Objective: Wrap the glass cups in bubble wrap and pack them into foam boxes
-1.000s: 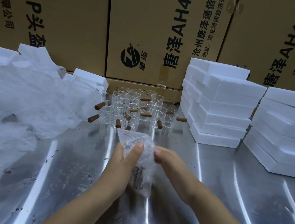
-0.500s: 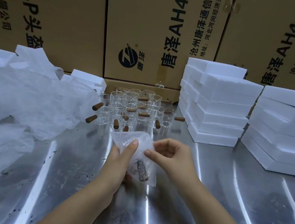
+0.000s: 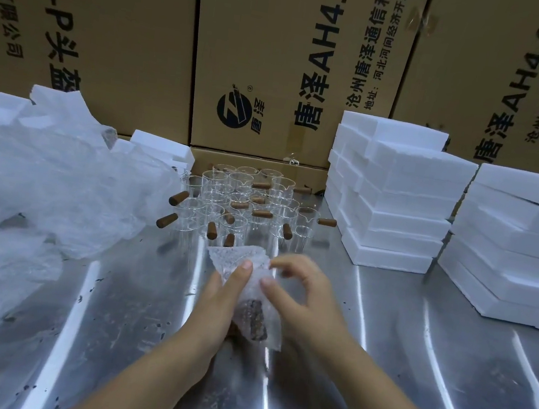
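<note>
A: Writing on the brown cardboard cartons [image 3: 280, 52]?
B: "唐泽 AH4.0".
A: And the cup?
B: A bubble-wrapped glass cup [image 3: 252, 317], brown handle showing, over the steel table [image 3: 410, 374]; left hand [image 3: 214, 309] grips it, right hand [image 3: 304, 297] pinches its wrap.

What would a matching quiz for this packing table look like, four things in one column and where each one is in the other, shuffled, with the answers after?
Column A
1. wrapped cup
2. bare glass cups
3. foam boxes
4. loose wrap sheeting

Column B
a. stacked at the right
b. heaped at the left
c. held between the left hand and right hand
d. clustered in the middle, beyond the hands

Pairs: 1-c, 2-d, 3-a, 4-b
</note>
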